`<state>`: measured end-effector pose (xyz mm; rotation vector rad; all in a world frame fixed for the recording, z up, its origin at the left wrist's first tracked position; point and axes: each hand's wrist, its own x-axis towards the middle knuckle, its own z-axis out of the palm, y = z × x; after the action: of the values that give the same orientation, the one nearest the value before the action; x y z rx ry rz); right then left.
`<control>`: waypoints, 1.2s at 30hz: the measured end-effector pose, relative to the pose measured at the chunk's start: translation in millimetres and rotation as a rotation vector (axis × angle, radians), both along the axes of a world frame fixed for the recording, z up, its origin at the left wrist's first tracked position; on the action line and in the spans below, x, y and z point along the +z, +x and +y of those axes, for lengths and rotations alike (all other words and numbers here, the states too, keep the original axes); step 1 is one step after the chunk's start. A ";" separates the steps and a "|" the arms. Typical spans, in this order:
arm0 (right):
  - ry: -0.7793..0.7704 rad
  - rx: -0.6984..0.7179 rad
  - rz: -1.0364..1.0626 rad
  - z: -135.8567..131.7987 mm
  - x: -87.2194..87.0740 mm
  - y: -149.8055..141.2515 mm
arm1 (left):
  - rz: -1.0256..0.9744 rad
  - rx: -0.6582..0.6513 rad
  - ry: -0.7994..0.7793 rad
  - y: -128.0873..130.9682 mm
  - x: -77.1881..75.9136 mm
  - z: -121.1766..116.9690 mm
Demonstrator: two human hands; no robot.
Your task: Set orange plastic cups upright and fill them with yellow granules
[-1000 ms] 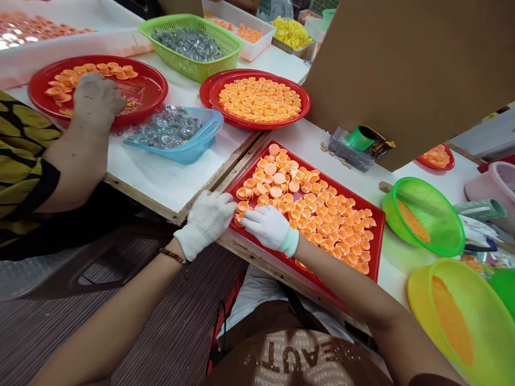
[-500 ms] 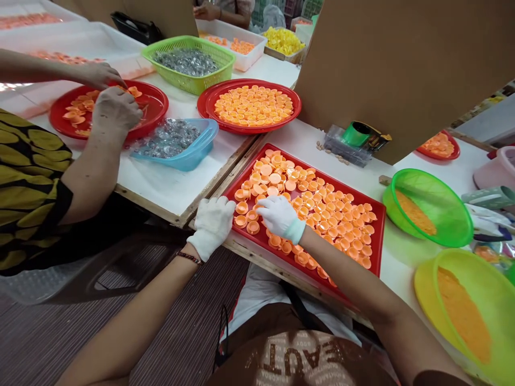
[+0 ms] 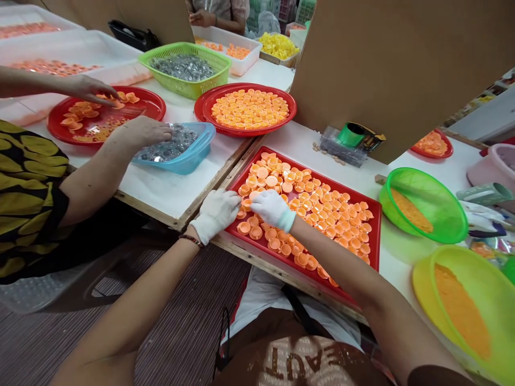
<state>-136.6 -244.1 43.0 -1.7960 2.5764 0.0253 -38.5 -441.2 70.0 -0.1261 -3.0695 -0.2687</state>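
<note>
Before me lies a red rectangular tray (image 3: 376, 252) bearing many small orange round cap-like pieces (image 3: 322, 214), most of them cup side up. My left hand (image 3: 218, 213), in a white glove, is at the tray's left edge with its fingers curled in. White-gloved too, my right hand (image 3: 270, 208) is over the left part of the tray, its fingers bent among the orange pieces. The fingertips of both hands face each other closely. What they pinch, if anything, is too small and covered to make out.
At left a co-worker's hand (image 3: 147, 131) is over a blue basket (image 3: 193, 155) of clear pieces, the other at a red round tray (image 3: 156, 110). Green bowl (image 3: 458, 220) and yellow bowl (image 3: 422, 284) of orange powder stand right. A cardboard panel (image 3: 386, 69) rises behind.
My left hand has moved slightly right and up, closer to my right hand, which has shifted a little left. The co-worker's near hand has gone from the red tray to the blue basket.
</note>
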 end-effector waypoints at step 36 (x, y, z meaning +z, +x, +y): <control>-0.034 -0.397 -0.238 -38.4 31.6 -27.7 | -0.092 0.062 -0.194 -58.2 30.8 14.2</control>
<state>-164.3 -282.5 74.6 -1.1787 2.7102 -0.2181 -96.7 -427.0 100.8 -0.0280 -3.1779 0.0280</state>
